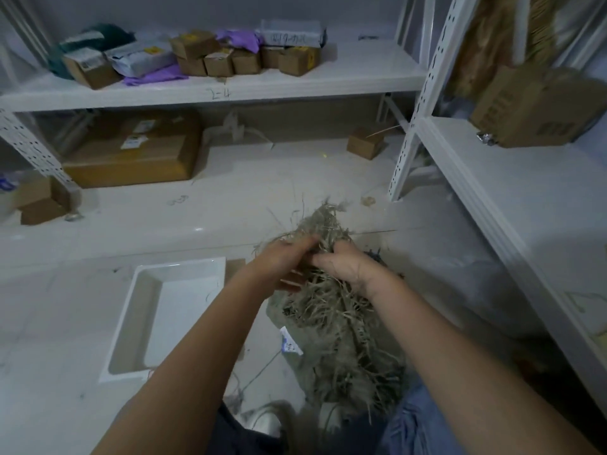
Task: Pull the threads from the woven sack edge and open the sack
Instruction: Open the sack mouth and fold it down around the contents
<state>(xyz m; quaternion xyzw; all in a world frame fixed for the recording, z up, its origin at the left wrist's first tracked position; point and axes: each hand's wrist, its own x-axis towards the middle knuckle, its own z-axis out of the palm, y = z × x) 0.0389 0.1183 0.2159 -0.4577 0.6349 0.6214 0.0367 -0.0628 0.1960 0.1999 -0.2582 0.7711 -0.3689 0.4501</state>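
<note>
Woven sack (328, 362) stands on the floor (98, 307) just in front of the person's legs, mouth end up, its top edge a mess of frayed threads (328, 224) sticking out in all directions. Both hands are buried in that fray near the top. Left hand (282, 261) comes in from the left, fingers (305, 242) curled and closed around a clump of threads; the lower fingers lie flatter under the bunch. Right hand (348, 264) comes in from the right, fingers (320, 257) pinched together on threads at the middle of the bunch, almost touching the left hand's fingertips. Exact strands held: cannot tell, frame is motion-blurred there. A white-and-blue label (290, 344) hangs on the sack's left side. More loose threads trail down the sack's front and onto the floor near the shoes. White shallow tray (138, 323) lies on the floor just left of the sack, apart from it. White metal shelving (492, 198) on the right and across the back; small cardboard boxes (230, 60) and purple bags (154, 78) on the back shelf, a big flat cardboard box (138, 159) underneath.
</note>
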